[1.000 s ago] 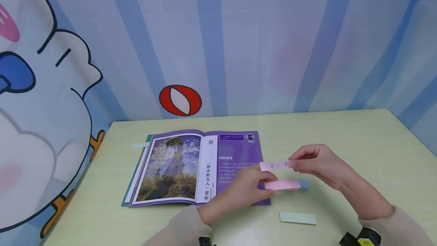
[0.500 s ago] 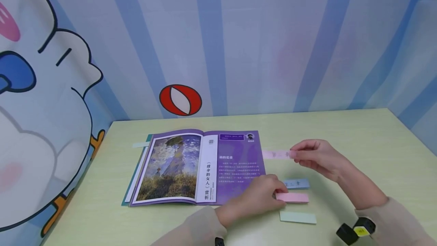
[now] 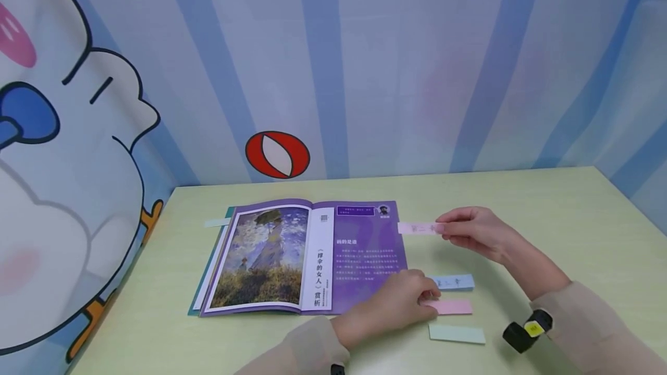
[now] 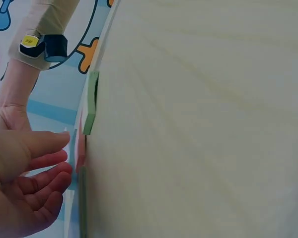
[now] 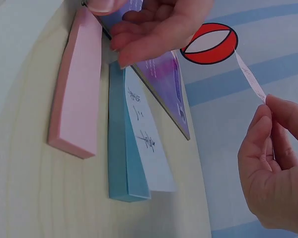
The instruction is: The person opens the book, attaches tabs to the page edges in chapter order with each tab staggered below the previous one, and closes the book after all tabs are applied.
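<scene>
In the head view, my right hand pinches one end of a pink sticky note strip with handwriting on it. The strip's free end points left, by the right edge of an open purple magazine. In the right wrist view that strip stands raised between thumb and fingers. My left hand rests over the magazine's lower right corner, its relaxed fingertips right at the left end of a pink sticky note pad. Just beyond lies a blue sticky note pad, its handwritten top sheet lifting.
A pale green sticky note pad lies nearest the person. One pale tab sticks out of the magazine's left edge. A painting fills the left page. Behind the table hangs a striped backdrop.
The left hand has set the pink pad down on the table beside the blue one. The right hand has moved up and slightly left, with the pink strip drawn away from the pad.
</scene>
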Demonstrator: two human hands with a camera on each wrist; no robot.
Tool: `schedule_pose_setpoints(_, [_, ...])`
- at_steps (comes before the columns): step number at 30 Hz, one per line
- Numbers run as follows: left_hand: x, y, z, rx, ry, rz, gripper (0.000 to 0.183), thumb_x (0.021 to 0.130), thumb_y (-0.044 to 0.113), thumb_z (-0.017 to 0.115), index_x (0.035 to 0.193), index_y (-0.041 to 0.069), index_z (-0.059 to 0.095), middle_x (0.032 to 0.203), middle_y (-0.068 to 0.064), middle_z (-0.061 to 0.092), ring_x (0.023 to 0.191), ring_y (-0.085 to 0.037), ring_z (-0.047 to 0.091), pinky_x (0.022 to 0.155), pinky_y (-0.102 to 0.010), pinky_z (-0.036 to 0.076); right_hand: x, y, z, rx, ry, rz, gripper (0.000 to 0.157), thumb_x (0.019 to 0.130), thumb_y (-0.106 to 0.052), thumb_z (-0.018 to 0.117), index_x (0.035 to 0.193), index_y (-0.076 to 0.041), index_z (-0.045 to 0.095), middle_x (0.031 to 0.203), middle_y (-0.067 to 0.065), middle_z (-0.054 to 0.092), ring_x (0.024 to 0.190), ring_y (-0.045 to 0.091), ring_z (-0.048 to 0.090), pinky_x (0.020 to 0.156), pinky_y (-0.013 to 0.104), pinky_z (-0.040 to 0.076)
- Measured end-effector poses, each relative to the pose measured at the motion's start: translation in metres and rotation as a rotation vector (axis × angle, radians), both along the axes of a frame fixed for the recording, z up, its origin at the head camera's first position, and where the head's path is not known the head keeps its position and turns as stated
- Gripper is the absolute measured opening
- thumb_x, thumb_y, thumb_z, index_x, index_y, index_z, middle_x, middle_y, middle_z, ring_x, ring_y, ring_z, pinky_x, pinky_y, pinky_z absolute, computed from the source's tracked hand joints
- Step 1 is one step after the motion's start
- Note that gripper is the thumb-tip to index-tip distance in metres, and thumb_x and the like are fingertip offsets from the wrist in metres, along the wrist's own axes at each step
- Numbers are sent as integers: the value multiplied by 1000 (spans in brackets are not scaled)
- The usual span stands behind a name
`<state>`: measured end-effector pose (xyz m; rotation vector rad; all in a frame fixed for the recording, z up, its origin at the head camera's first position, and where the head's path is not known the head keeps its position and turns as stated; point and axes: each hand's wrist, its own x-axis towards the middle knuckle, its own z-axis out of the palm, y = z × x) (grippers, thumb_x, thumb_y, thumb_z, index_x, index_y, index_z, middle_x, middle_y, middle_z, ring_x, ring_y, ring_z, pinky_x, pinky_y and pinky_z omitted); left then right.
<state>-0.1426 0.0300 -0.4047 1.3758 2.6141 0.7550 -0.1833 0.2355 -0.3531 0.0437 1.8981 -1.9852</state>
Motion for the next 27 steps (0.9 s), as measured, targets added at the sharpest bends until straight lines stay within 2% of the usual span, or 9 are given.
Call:
schedule_pose_setpoints(4, [-3, -2, 6, 57, -32, 27, 18, 83, 14, 69, 99, 6, 72, 79, 4, 64, 69, 1, 50, 65, -6, 38, -8, 0, -6, 36, 2, 2, 12, 87, -5, 64, 85, -15, 72, 80, 0, 67, 69, 9, 64, 67, 23, 53])
schedule_pose_setpoints(8, [-10, -8, 15, 44, -3, 90, 17, 85, 15, 66, 98, 6, 72, 76, 4, 64, 65, 0, 51, 60, -8, 38, -14, -2, -13, 74, -1, 6, 11, 87, -5, 64, 88, -12, 72, 80, 1, 67, 71, 10, 64, 70, 24, 54])
schedule_pose_setpoints(13, [-21, -19, 23, -43, 247, 272, 14, 87, 23, 66, 88, 10, 72, 72, 2, 63, 58, -5, 52, 51, -16, 39, -20, -3, -20, 99, -17, 3, 10, 86, -2, 64, 90, -8, 72, 80, 2, 66, 71, 10, 63, 69, 24, 54])
schedule_pose_setpoints(15, [-24, -23, 25, -103, 336, 345, 17, 87, 27, 66, 88, 11, 71, 77, 1, 65, 63, -9, 57, 53, -21, 43, -22, -4, -23, 119, -28, -5, 10, 85, -2, 65, 91, -6, 72, 81, 3, 66, 71, 11, 63, 68, 24, 54])
schedule_pose_setpoints(16, [-25, -25, 26, -145, 335, 371, 22, 87, 30, 64, 95, 10, 70, 85, -1, 66, 71, -13, 60, 58, -25, 47, -23, -4, -24, 127, -34, -11, 10, 84, -2, 66, 92, -6, 72, 82, 3, 66, 71, 11, 63, 68, 25, 54])
schedule_pose_setpoints(18, [-27, -28, 27, -259, 286, 393, 39, 90, 37, 59, 116, 7, 64, 113, -6, 63, 101, -20, 60, 79, -37, 50, -25, -5, -26, 147, -44, -22, 11, 84, -2, 67, 93, -5, 72, 83, 3, 66, 71, 12, 63, 68, 25, 54])
schedule_pose_setpoints(21, [-29, -31, 26, -449, 195, 389, 63, 92, 48, 48, 143, 11, 38, 148, -6, 34, 135, -24, 30, 103, -54, 30, -28, -5, -29, 173, -52, -31, 13, 83, -3, 67, 95, -3, 72, 84, 3, 66, 71, 12, 63, 67, 25, 54])
schedule_pose_setpoints(23, [-31, -32, 25, -524, 139, 375, 69, 93, 52, 42, 148, 13, 26, 154, -3, 19, 140, -23, 16, 107, -56, 20, -29, -6, -30, 179, -51, -29, 14, 84, -2, 67, 97, -2, 71, 83, 3, 66, 70, 12, 62, 67, 25, 54])
schedule_pose_setpoints(27, [-32, -30, 24, -565, 85, 347, 71, 93, 55, 38, 149, 15, 22, 154, 0, 17, 141, -20, 15, 108, -55, 19, -30, -7, -31, 173, -60, -28, 12, 84, 0, 65, 94, -2, 72, 81, 3, 67, 69, 11, 63, 66, 25, 54])
